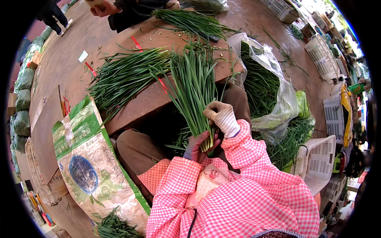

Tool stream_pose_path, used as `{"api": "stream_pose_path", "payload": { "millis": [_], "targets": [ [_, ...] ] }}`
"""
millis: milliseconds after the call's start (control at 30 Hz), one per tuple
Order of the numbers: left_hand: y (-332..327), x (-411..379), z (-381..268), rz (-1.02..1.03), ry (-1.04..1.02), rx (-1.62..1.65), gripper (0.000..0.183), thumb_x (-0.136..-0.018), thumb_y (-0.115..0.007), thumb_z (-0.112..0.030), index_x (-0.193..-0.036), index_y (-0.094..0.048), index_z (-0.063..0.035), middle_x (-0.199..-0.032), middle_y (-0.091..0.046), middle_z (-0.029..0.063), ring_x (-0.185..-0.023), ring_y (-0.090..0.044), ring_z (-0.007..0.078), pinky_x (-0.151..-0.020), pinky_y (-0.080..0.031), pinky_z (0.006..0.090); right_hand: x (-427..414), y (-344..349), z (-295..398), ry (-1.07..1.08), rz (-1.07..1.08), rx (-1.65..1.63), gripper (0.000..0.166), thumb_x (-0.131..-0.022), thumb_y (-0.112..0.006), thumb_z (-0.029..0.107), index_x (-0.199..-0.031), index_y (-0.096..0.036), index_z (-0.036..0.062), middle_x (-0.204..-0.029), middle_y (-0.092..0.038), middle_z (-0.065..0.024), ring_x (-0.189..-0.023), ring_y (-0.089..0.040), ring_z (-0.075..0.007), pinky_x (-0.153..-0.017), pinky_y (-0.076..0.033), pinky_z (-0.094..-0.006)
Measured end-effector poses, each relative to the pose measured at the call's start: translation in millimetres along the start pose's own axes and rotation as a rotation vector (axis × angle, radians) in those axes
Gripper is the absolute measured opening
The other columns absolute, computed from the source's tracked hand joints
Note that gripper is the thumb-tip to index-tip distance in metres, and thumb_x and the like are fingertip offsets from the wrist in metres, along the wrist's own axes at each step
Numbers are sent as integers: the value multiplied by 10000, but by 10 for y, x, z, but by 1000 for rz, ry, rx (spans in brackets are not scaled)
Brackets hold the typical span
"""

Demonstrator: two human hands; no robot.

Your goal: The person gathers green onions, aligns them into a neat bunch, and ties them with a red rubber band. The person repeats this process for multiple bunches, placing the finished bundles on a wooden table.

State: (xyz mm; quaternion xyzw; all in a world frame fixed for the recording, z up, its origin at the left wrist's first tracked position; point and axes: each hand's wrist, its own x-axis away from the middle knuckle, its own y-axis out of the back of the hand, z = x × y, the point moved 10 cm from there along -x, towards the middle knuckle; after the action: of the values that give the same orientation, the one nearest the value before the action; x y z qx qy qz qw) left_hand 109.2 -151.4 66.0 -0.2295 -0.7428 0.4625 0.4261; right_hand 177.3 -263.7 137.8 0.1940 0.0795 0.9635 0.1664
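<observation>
A bunch of garlic chives point(195, 80) lies with its leaf tips on the low table point(148, 104) and its pale stem ends towards me. My bare left hand point(200, 147) is closed around those stem ends. Over the right edge of the bunch is my right hand point(221, 116) in a white knitted glove, its fingertips pinched at the stems; whether they hold a stalk, I cannot tell. Left of the bunch, a loose pile of chives point(131, 74) rests on the table. Red ties point(90, 69) stick out around this pile.
A person point(131, 12) sits across the table, near more chives point(190, 22) and a knife point(212, 38). An open plastic bag of chives point(262, 80) stands at right, above a white crate point(320, 160). A printed woven sack point(98, 166) lies at left.
</observation>
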Motion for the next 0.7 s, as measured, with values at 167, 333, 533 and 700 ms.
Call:
{"api": "stream_pose_path", "payload": {
  "millis": [167, 333, 533, 700],
  "targets": [
    [-63, -4, 12, -29, 20, -43, 277, -913, -570, -226, -1114, -567, -35, -1045, -643, 90, -915, -643, 175, -813, -555, 336, 7, 22, -42, 4, 4, 8, 114, -780, -664, 109, -821, -647, 4, -628, -601, -11, -510, -561, -64, -465, -433, -212],
    [13, -8, 26, -100, 45, -2, 180, -911, -575, -176, -1047, -574, -59, -1015, -639, 83, -833, -633, 133, -743, -568, 296, 36, 64, -77, 0, 34, -6, 151, -807, -639, 124, -883, -639, -6, -667, -626, -37, -551, -599, -98, -521, -477, -236],
    [49, -26, 37, -125, 44, -10, 154, -908, -575, -160, -1023, -575, -58, -1013, -631, 80, -794, -622, 119, -698, -567, 279, 175, 278, 241, 313, -130, 218, 153, -730, -712, 105, -753, -614, -10, -608, -577, -72, -545, -535, -114, -535, -464, -281],
    [71, -42, 26, -239, -23, -151, 167, -868, -621, -144, -1009, -591, -59, -934, -638, 55, -758, -630, 132, -654, -555, 283, 95, -235, 438, 316, 72, 779, 346, -644, -790, 301, -729, -613, 16, -615, -590, -120, -608, -613, -254, -592, -494, -348]
  ]
}}
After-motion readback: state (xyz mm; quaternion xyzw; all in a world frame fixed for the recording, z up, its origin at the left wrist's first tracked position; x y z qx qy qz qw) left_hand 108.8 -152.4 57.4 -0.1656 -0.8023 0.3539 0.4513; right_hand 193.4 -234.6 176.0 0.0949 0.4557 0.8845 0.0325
